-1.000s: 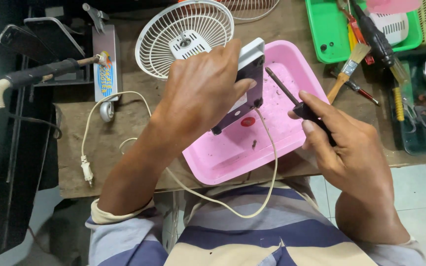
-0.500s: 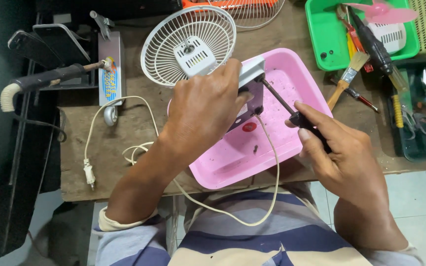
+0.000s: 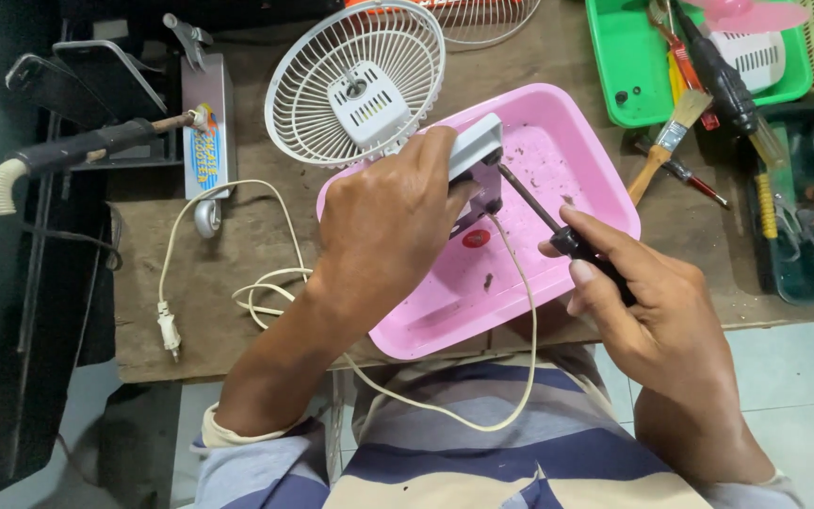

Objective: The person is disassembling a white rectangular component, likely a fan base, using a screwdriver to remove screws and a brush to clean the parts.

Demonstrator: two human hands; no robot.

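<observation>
Left hand (image 3: 390, 221) clamped over grey plastic fan base (image 3: 476, 151), boxy with rounded corners, held tilted above pink tray (image 3: 595, 132). Right hand (image 3: 647, 302) wrapped tight round black screwdriver (image 3: 558, 231) handle – thin dark metal shaft angled up-left, tip touching underside of base. Hands apart, each gripping its own thing.

Tray: glossy pink plastic, rectangular, rounded corners, shallow rim, sitting at front edge of bench (image 3: 237, 254) and overhanging it slightly; specks of dark grit and a small red round piece on its floor. Bench: rough brown worn wood.

White fan guard (image 3: 355, 85) – round wire cage with ribbed square plastic hub, tilted, touching far-left corner of tray. Cream power cord (image 3: 266, 292) looped on bench left of tray, flat plug near front-left edge, cord also drooping off front edge over striped shirt.

Far-right corner: green plastic tray (image 3: 633, 66) with tools inside. Paintbrush (image 3: 666, 141) with wooden handle and pale bristles lying just right of pink tray. Grey-handled soldering iron (image 3: 87, 151) on dark stand at left edge.
</observation>
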